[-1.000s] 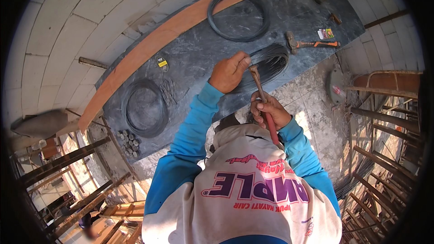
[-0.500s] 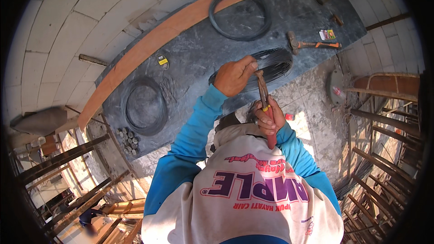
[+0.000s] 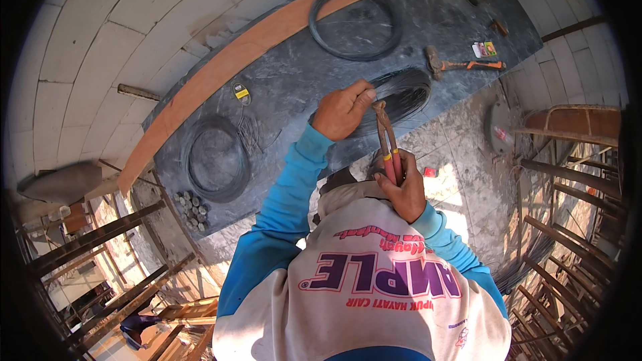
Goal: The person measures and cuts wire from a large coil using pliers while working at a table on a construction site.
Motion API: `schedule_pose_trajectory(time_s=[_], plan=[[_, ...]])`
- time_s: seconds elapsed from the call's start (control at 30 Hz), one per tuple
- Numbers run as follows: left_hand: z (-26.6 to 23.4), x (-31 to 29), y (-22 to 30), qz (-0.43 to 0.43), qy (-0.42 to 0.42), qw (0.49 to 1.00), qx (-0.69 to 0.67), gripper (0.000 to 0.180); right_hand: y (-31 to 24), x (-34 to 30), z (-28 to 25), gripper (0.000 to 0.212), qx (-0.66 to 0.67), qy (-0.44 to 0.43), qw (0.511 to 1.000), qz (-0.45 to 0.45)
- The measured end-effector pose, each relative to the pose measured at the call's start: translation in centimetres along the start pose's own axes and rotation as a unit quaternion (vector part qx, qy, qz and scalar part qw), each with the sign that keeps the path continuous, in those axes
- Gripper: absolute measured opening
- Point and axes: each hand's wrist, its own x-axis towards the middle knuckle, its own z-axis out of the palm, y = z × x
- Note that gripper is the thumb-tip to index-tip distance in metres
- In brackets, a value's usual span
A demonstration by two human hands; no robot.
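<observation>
My left hand [image 3: 342, 112] has its thumb and fingers closed on wire at the near-left side of a dark coil of wire [image 3: 409, 90], over the table's near edge. In my right hand [image 3: 406, 188] is a pair of pincers [image 3: 384, 127] with red and yellow handles, fingers wrapped round the grips. Their rusty jaws point away from me, right beside my left thumb. Whether the jaws bite on a wire strand is too small to make out. Part of the coil is hidden behind my left hand.
The dark table [image 3: 287, 87] bears a far wire coil [image 3: 322, 39], a left coil [image 3: 189, 160], loose wires [image 3: 249, 135], a yellow tape measure [image 3: 241, 91], small grey blocks [image 3: 190, 210] and a hammer [image 3: 468, 65]. An orange-brown board [image 3: 267, 30] lines its far edge. Wooden racks [image 3: 568, 174] stand at right.
My right hand has turned, rolling the pincers so both handles show side by side, a little apart. My left hand has shifted slightly left and stays closed at the coil.
</observation>
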Motion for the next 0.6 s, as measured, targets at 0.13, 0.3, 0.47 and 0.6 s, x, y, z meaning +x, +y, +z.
schedule_pose_trajectory(time_s=[0.13,0.3,0.47,0.6], plan=[[-0.1,0.0,0.1,-0.009,-0.006,1.0,-0.002,0.03,1.0,0.5,-1.1,0.044,-0.03,-0.058,0.998,-0.002],[0.3,0.0,0.0,0.022,0.007,1.0,-0.017,0.031,2.6,1.9,-1.8,0.044,0.601,-0.356,0.684,0.212],[-0.1,-0.2,0.1,0.016,-0.003,1.0,-0.022,0.029,5.4,3.2,-0.7,0.053,0.613,-0.415,0.648,0.18],[-0.5,0.0,-0.9,0.009,-0.007,1.0,-0.023,0.029,1.7,1.8,-0.7,0.052,0.333,-0.234,0.908,0.094]])
